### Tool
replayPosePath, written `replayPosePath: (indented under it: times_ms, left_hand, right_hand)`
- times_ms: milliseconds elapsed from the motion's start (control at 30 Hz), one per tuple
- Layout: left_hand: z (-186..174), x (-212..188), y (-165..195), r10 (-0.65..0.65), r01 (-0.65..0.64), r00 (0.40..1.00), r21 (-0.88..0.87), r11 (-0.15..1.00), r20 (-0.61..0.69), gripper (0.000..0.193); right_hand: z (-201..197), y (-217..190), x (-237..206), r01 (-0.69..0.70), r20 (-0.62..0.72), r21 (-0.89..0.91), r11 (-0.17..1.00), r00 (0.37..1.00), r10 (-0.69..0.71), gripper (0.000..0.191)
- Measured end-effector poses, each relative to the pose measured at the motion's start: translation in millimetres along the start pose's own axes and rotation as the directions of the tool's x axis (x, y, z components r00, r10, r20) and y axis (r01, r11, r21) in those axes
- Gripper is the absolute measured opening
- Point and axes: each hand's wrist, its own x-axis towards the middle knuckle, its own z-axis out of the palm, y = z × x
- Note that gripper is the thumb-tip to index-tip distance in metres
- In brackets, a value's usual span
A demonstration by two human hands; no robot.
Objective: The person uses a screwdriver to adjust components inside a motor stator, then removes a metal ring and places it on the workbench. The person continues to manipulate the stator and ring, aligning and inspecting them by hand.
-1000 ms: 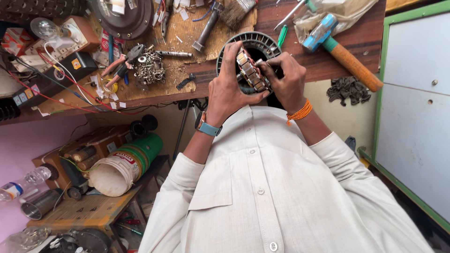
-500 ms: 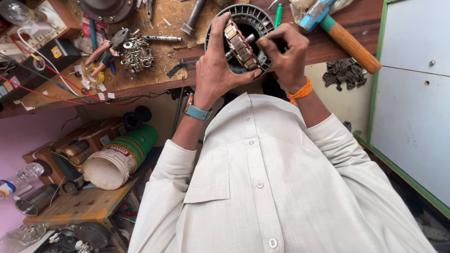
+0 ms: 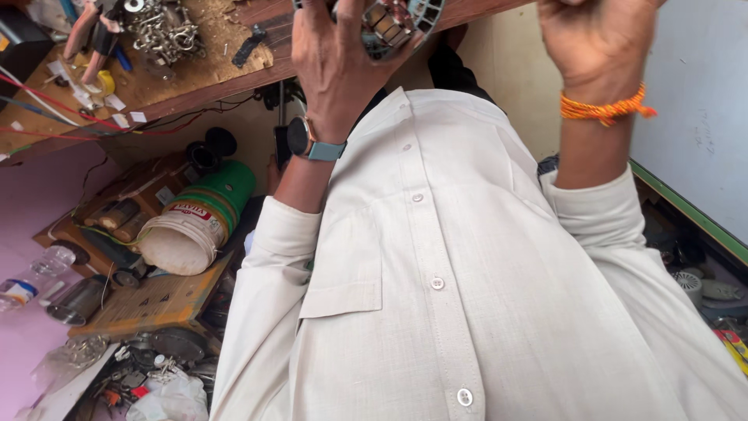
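Both hands are raised at the top edge of the head view, above a pale buttoned shirt (image 3: 483, 296) that fills the lower middle of the picture. The left hand (image 3: 339, 58) is seen from the back, with its fingers curled up around a round grey motor part (image 3: 393, 19), which is held at the front edge of the wooden surface (image 3: 202, 78). Only the lower part of that piece is shown; metal blocks are set inside its ribbed ring, and the rest is cut off by the frame. A dark watch with a blue strap (image 3: 308, 140) is worn on the left wrist. The right hand (image 3: 596, 39) is held well apart from the motor part, to its right, and is cut off at the top, so it cannot be told whether its fingers are spread or closed on anything. An orange thread band (image 3: 608, 109) is tied around the right wrist.

On the surface, to the left, a tangle of small metal parts (image 3: 164, 31) is seen beside red and white wires (image 3: 47, 101). Under the surface, a green and white bucket (image 3: 199, 222) is lying on its side on a low shelf, near dark jars. A clear plastic bottle (image 3: 31, 281) is lying further left. At the right, a white panel with a green edge (image 3: 693, 156) is seen.
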Motion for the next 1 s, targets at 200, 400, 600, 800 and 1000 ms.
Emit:
replayPosePath:
  times_ms: [200, 400, 600, 800, 1000]
  left_hand:
    - [-1, -2, -22, -0.025, 0.041, 0.989, -0.107, 0.993, 0.145, 0.100]
    - [-16, 12, -23, -0.007, 0.029, 0.992, -0.179, 0.983, 0.124, 0.111]
    - [-31, 26, -20, 0.069, -0.050, 0.991, -0.160, 0.986, 0.113, 0.104]
    - [-30, 13, -26, 0.090, -0.049, 0.983, -0.236, 0.971, 0.163, 0.100]
    - [-20, 0, -46, 0.150, -0.139, 0.982, -0.101, 0.985, 0.112, 0.082]
  right_hand:
    - [19, -29, -38, 0.100, 0.014, -0.151, 0.983, 0.995, -0.099, 0.029]
    - [60, 1, -30, 0.097, 0.050, -0.267, 0.959, 0.995, -0.087, 0.020]
    - [95, 37, -28, 0.075, 0.117, -0.316, 0.946, 0.992, -0.040, 0.014]
    - [115, 44, -29, 0.073, 0.109, -0.324, 0.943, 0.993, -0.040, 0.012]
    - [131, 81, -20, 0.245, 0.168, -0.538, 0.807, 0.969, -0.182, 0.007]
